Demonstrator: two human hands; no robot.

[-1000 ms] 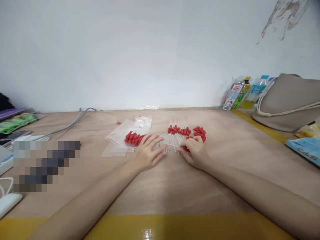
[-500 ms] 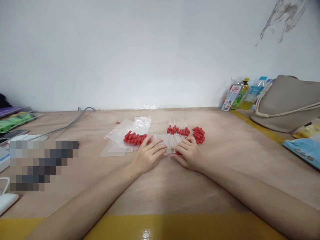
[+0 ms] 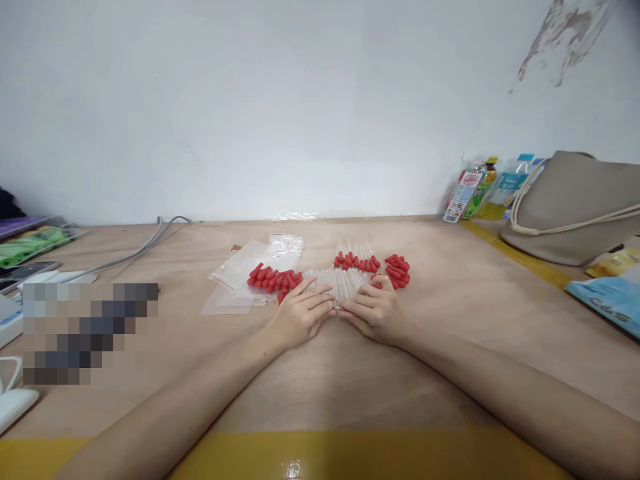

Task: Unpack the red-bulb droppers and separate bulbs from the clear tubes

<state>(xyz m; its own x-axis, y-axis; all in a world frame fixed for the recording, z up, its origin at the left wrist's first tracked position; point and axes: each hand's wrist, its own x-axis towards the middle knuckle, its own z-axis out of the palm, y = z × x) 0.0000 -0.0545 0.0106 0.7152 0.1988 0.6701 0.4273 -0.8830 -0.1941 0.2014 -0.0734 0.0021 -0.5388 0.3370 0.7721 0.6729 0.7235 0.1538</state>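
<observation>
Close together in the middle of the table are my left hand (image 3: 303, 313) and my right hand (image 3: 376, 311), fingers curled inward. Between their fingertips shows a short stretch of a clear glass tube (image 3: 339, 309), gripped by my left fingers. My right fingers close around the red rubber bulb seen there a moment earlier; they now cover it. Just beyond lies a row of clear glass tubes (image 3: 340, 283), partly under my fingers. Loose red rubber bulbs (image 3: 270, 279) are heaped beside my left hand, and another heap of red bulbs (image 3: 398, 271) sits beyond my right.
Behind the tubes lie droppers with red bulbs fitted (image 3: 357, 260). Clear plastic bags (image 3: 240, 263) are at left. Drink bottles (image 3: 505, 190), a beige bag (image 3: 575, 207) and a blue packet (image 3: 607, 300) stand or lie at right. A grey cable (image 3: 135, 253) runs along the left.
My fingertips have drawn slightly closer together, and the red bulb seen between my right fingers is now covered. My left hand has shifted slightly, uncovering more of the left heap of bulbs.
</observation>
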